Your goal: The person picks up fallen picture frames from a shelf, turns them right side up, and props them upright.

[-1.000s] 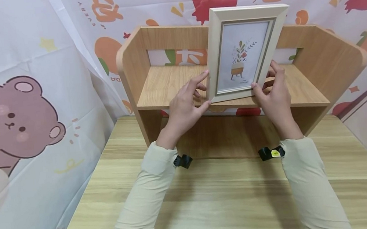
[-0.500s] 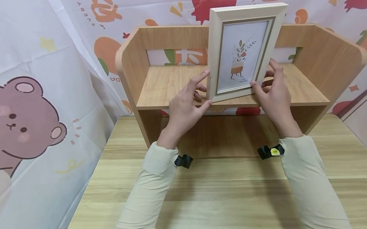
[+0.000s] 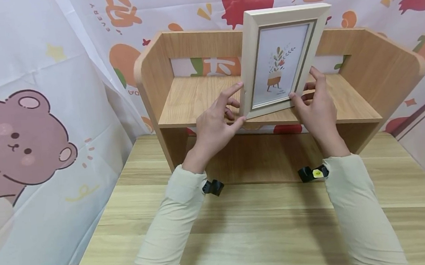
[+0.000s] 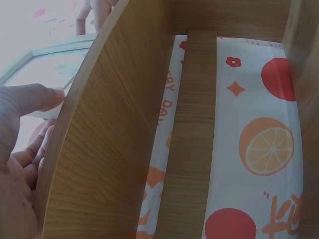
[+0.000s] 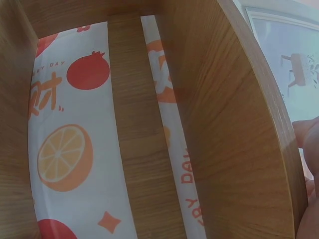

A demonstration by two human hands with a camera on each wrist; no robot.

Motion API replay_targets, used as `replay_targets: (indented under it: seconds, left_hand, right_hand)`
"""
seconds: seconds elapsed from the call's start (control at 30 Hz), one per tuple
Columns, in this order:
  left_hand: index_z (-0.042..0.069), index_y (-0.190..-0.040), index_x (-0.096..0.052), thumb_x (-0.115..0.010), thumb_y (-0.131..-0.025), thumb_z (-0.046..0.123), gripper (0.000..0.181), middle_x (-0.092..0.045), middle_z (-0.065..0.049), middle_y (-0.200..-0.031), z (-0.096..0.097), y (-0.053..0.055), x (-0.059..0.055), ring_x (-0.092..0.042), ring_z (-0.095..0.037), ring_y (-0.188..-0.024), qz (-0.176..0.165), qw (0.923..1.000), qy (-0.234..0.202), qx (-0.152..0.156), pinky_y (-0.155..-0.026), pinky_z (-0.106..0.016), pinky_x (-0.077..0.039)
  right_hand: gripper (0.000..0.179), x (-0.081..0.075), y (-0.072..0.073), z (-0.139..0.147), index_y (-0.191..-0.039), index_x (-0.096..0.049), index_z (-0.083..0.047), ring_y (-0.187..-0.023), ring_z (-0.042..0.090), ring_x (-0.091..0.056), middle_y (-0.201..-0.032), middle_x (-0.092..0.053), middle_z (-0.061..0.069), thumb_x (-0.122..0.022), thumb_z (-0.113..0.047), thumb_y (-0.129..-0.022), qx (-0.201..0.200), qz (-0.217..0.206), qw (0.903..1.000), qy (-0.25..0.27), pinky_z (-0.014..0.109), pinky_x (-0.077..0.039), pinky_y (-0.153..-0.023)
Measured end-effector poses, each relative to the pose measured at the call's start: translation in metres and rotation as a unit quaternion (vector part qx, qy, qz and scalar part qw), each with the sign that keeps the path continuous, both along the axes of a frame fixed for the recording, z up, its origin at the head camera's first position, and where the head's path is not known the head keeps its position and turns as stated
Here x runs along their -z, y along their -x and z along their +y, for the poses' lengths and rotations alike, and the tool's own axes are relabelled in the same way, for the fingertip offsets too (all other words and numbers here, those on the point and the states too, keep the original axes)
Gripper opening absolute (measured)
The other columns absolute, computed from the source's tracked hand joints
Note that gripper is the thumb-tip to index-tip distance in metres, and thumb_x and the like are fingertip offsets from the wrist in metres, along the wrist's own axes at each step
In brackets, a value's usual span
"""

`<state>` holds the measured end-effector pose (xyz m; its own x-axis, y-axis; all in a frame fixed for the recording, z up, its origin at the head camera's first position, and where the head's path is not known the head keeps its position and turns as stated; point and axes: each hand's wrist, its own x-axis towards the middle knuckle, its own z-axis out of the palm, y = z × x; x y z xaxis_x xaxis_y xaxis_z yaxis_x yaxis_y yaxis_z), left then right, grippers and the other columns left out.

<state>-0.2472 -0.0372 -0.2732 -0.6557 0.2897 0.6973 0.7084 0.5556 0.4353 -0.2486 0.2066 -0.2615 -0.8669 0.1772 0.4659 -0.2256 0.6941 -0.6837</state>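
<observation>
A cream picture frame (image 3: 249,60) with a potted-plant print stands on the upper board of a small wooden shelf (image 3: 201,91), near its front edge and turned slightly. At its lower left corner, my left hand (image 3: 213,121) holds it, thumb tip at the bottom corner and index fingertip on the side edge. My right hand (image 3: 318,111) pinches the lower right side, with the thumb on the front and the fingers reaching behind. In the left wrist view, the left thumb (image 4: 42,98) shows beside the shelf board. The right wrist view catches only part of the right hand (image 5: 311,149).
The shelf stands on a light wood-grain table (image 3: 245,231). Its lower compartment (image 3: 257,158) lies below my hands, and side panels (image 3: 387,68) rise at both ends. Printed cloth (image 3: 192,6) hangs behind, with a bear-patterned cloth (image 3: 17,138) at left.
The picture frame has turned slightly, its right side moving back and a little left. My right hand has shifted slightly up and left with it; the left hand stays nearly still.
</observation>
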Motion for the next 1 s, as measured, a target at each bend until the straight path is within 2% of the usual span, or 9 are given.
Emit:
replay_targets:
  seconds: [0.43,0.73,1.0]
  left_hand:
    - [0.026,-0.137,-0.041,-0.076,-0.082,0.017,0.066,-0.067,0.000,-0.097,0.0033,-0.0003,0.0016,-0.063,-0.011,-0.069,0.009,0.9999,-0.001,-0.006,-0.049,-0.024,-0.033]
    - [0.026,-0.135,-0.043,-0.076,-0.081,0.018,0.064,-0.068,0.000,-0.097,0.0059,-0.0006,0.0026,-0.061,-0.011,-0.066,0.028,0.9996,-0.004,-0.010,-0.049,-0.024,-0.032]
    - [0.026,-0.135,-0.044,-0.077,-0.081,0.018,0.064,-0.069,0.000,-0.096,0.0078,-0.0011,0.0036,-0.061,-0.011,-0.065,0.038,0.9990,-0.003,-0.022,-0.050,-0.025,-0.033]
  right_hand:
    - [0.065,-0.0046,0.0010,-0.0030,-0.150,-0.018,-0.033,-0.105,0.031,-0.060,-0.123,-0.053,0.017,-0.055,-0.033,-0.096,0.005,-0.020,0.9998,0.002,0.047,-0.048,-0.091]
    - [0.065,-0.0046,0.0023,-0.0046,-0.150,-0.018,-0.033,-0.106,0.030,-0.061,-0.125,-0.055,0.016,-0.054,-0.035,-0.096,0.021,-0.024,0.9995,-0.008,0.041,-0.045,-0.081]
    - [0.065,-0.0062,0.0021,-0.0062,-0.150,-0.017,-0.034,-0.109,0.029,-0.060,-0.126,-0.054,0.014,-0.053,-0.037,-0.097,0.027,-0.033,0.9991,-0.008,0.039,-0.042,-0.079]
